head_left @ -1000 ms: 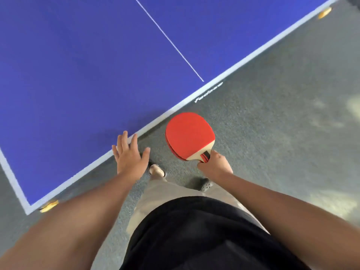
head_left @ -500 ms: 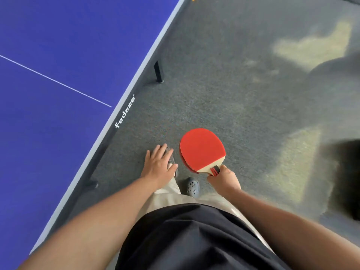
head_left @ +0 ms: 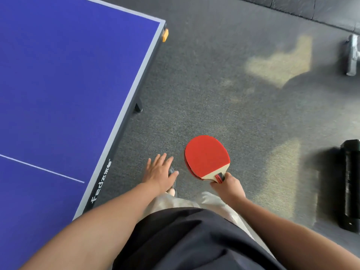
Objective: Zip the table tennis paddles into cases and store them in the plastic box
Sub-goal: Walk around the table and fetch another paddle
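My right hand (head_left: pixel 228 187) grips the handle of the red paddles (head_left: pixel 206 157), two stacked, held over the grey floor (head_left: pixel 224 78). My left hand (head_left: pixel 158 173) hangs beside them, fingers spread and loose, holding nothing. The blue table (head_left: pixel 64 78) edge runs just left of it, its corner further ahead. A black roll (head_left: pixel 351 184) lies well to the right.
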A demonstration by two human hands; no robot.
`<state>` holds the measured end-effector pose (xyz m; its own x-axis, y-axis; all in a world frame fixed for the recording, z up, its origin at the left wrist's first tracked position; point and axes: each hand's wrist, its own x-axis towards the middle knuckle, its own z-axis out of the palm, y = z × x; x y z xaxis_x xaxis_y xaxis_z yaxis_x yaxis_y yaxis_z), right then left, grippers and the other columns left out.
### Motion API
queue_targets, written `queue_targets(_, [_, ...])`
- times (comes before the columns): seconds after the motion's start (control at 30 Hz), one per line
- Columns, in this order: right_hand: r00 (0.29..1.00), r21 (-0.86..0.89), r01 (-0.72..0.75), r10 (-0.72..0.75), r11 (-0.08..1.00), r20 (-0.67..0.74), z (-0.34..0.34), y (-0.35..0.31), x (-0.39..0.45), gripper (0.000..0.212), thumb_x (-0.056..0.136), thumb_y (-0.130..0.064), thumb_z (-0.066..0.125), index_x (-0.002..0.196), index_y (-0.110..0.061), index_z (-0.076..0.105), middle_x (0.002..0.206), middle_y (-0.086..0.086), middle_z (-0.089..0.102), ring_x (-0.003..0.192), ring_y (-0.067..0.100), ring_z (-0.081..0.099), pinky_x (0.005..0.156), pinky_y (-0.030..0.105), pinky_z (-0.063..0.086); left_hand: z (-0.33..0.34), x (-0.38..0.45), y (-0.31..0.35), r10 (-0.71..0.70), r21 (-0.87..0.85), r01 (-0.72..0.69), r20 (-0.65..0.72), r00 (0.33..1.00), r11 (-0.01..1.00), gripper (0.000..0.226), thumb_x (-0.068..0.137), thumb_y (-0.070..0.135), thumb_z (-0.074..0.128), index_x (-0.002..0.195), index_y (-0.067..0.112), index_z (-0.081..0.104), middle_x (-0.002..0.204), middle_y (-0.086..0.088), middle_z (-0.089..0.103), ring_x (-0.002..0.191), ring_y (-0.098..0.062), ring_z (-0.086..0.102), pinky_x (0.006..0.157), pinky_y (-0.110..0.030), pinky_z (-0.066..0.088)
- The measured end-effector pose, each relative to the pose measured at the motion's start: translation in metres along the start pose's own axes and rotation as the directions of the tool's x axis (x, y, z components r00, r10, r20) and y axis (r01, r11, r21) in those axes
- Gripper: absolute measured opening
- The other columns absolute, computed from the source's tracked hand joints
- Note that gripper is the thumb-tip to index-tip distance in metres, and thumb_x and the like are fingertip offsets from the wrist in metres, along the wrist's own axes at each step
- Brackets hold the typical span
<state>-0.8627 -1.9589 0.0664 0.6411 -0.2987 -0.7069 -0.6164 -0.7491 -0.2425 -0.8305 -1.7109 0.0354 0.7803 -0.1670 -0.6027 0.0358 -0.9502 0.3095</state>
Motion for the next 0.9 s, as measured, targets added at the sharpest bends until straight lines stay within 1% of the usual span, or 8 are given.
queue_targets(0.17, [0.999, 0.029, -0.018, 0.019, 0.999, -0.040, -0.055, -0.034, 0.054, 0.030, 0.080, -0.040, 0.066, 0.094, -0.016, 0.054, 0.090, 0.001, 0.065, 0.086, 0.026, 0.063, 0.070, 0.034, 0.049, -0.045, 0.074, 0.021, 0.029, 0.029, -0.030, 0.023, 0.999, 0.999, 0.066, 0.097, 0.057, 0.036, 0.155, 0.029, 0.022, 0.165, -0.002, 0.009, 0.152, -0.021, 0.003, 0.122, -0.048, -0.003])
queue_targets(0.33, [0.998, 0.079, -0.036, 0.039, 0.996, -0.048, -0.112, -0.056, 0.121, 0.036, 0.082, -0.047, 0.066, 0.093, -0.016, 0.053, 0.088, -0.001, 0.061, 0.083, 0.024, 0.058, 0.068, 0.033, 0.042, -0.085, 0.151, 0.064, 0.055, 0.053, -0.058, 0.058, 0.997, 0.997, 0.066, 0.097, 0.058, 0.037, 0.154, 0.029, 0.023, 0.165, -0.002, 0.011, 0.152, -0.021, 0.004, 0.122, -0.047, -0.002])
queue_targets(0.4, [0.998, 0.081, -0.038, 0.042, 0.996, -0.042, -0.139, -0.063, 0.154, 0.037, 0.082, -0.049, 0.066, 0.093, -0.016, 0.053, 0.087, -0.002, 0.060, 0.082, 0.024, 0.058, 0.068, 0.033, 0.044, -0.102, 0.188, 0.085, 0.052, 0.047, -0.055, 0.062, 0.997, 0.997, 0.066, 0.097, 0.057, 0.037, 0.154, 0.028, 0.024, 0.165, -0.003, 0.011, 0.152, -0.022, 0.004, 0.122, -0.047, -0.002])
queue_targets(0.5, [1.000, 0.085, -0.018, 0.020, 0.996, -0.020, -0.183, -0.075, 0.206, 0.036, 0.082, -0.046, 0.066, 0.095, -0.015, 0.054, 0.092, 0.001, 0.065, 0.087, 0.026, 0.061, 0.069, 0.035, 0.047, -0.129, 0.243, 0.117, 0.019, 0.049, -0.021, 0.055, 0.998, 0.999, 0.066, 0.097, 0.056, 0.038, 0.154, 0.028, 0.024, 0.165, -0.004, 0.011, 0.152, -0.022, 0.004, 0.122, -0.047, -0.002])
queue_targets(0.6, [1.000, 0.051, 0.009, -0.010, 0.999, 0.020, -0.233, -0.096, 0.251, 0.031, 0.082, -0.040, 0.066, 0.096, -0.016, 0.052, 0.092, 0.001, 0.063, 0.092, 0.028, 0.062, 0.068, 0.033, 0.041, -0.160, 0.290, 0.145, -0.047, 0.020, 0.047, 0.035, 0.998, 0.999, 0.065, 0.097, 0.056, 0.040, 0.153, 0.028, 0.026, 0.165, -0.004, 0.012, 0.152, -0.022, 0.005, 0.122, -0.047, -0.002])
queue_targets(0.67, [0.998, 0.028, 0.039, -0.040, 0.999, 0.040, -0.271, -0.113, 0.285, 0.030, 0.084, -0.039, 0.065, 0.096, -0.017, 0.051, 0.091, 0.001, 0.061, 0.093, 0.029, 0.062, 0.068, 0.032, 0.040, -0.186, 0.325, 0.166, -0.111, -0.009, 0.111, 0.005, 0.994, 0.994, 0.065, 0.096, 0.056, 0.042, 0.153, 0.029, 0.027, 0.165, -0.004, 0.013, 0.152, -0.022, 0.006, 0.122, -0.048, -0.001])
queue_targets(0.77, [0.994, -0.024, 0.102, -0.101, 0.995, 0.032, -0.320, -0.146, 0.335, 0.032, 0.084, -0.040, 0.064, 0.100, -0.014, 0.054, 0.096, 0.005, 0.066, 0.091, 0.030, 0.064, 0.069, 0.033, 0.045, -0.226, 0.372, 0.189, -0.151, -0.054, 0.149, -0.047, 0.987, 0.987, 0.064, 0.097, 0.055, 0.041, 0.153, 0.028, 0.028, 0.165, -0.003, 0.014, 0.152, -0.022, 0.007, 0.122, -0.048, 0.000])
queue_targets(0.9, [0.988, -0.084, 0.149, -0.145, 0.985, 0.048, -0.369, -0.200, 0.394, 0.032, 0.083, -0.039, 0.066, 0.101, -0.014, 0.055, 0.093, 0.004, 0.065, 0.087, 0.027, 0.063, 0.070, 0.034, 0.050, -0.275, 0.423, 0.203, -0.193, -0.122, 0.182, -0.080, 0.978, 0.976, 0.063, 0.097, 0.054, 0.040, 0.153, 0.028, 0.027, 0.165, -0.004, 0.013, 0.152, -0.022, 0.007, 0.122, -0.048, 0.001])
